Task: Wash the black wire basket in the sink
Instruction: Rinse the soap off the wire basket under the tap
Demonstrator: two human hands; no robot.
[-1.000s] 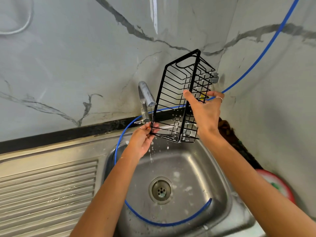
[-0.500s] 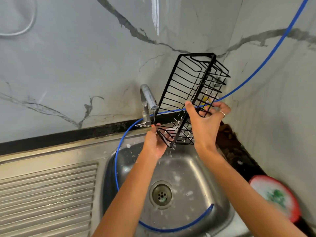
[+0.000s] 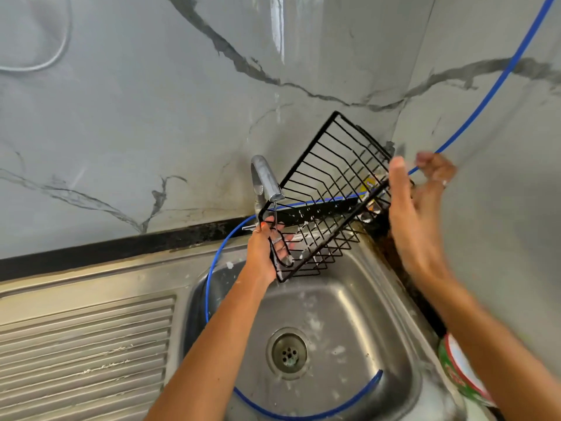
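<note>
A: Just under the faucet (image 3: 267, 180), the left hand (image 3: 262, 256) has its grip closed round the lower end of the black wire basket (image 3: 324, 208). The fingers curl over the end wire, and a thin stream of water falls right beside them.

B: And the basket itself?

A: It is held tilted in the air above the sink (image 3: 358, 305), its low end in the left grip, its high end up toward the corner of the marble wall (image 3: 136, 117). Soap flecks cling to the wires.

B: What about the right hand (image 3: 416, 214)?

A: Its grip is slack and wide: fingers straight or loosely bent, palm turned toward the basket's upper end. It is blurred, so I cannot tell whether it touches the rim or is just beside it. It clasps nothing.

B: Anything else near the grips?

A: A blue hose (image 3: 473, 113) runs down the wall past the right hand and loops through the sink basin below the left forearm. A red, green and white round thing (image 3: 458, 372) lies below the right forearm, at the sink's right edge.
</note>
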